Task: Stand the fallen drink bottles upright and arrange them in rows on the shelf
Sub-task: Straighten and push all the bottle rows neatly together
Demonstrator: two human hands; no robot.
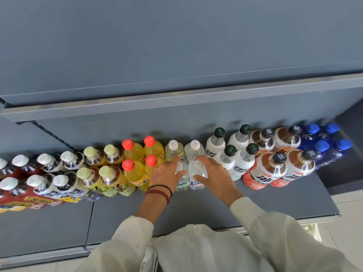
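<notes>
Upright drink bottles stand in two rows along the grey shelf point(196, 205). In the middle are clear bottles with white caps. My left hand point(167, 173) wraps the front left clear bottle point(182, 181). My right hand point(214, 173) grips the front right clear bottle point(197, 175), fingers around its neck and body. Two more clear bottles point(193, 148) stand behind them. Yellow bottles with red caps point(135, 173) stand just left of my left hand. White bottles with black caps point(241, 161) stand just right of my right hand.
Further left are tea bottles with pale green caps point(110, 177) and dark bottles with white caps point(59, 183). To the right stand orange-labelled bottles point(273, 169) and blue bottles point(322, 148). An upper shelf edge point(176, 99) overhangs. Bare shelf lies in front of the rows.
</notes>
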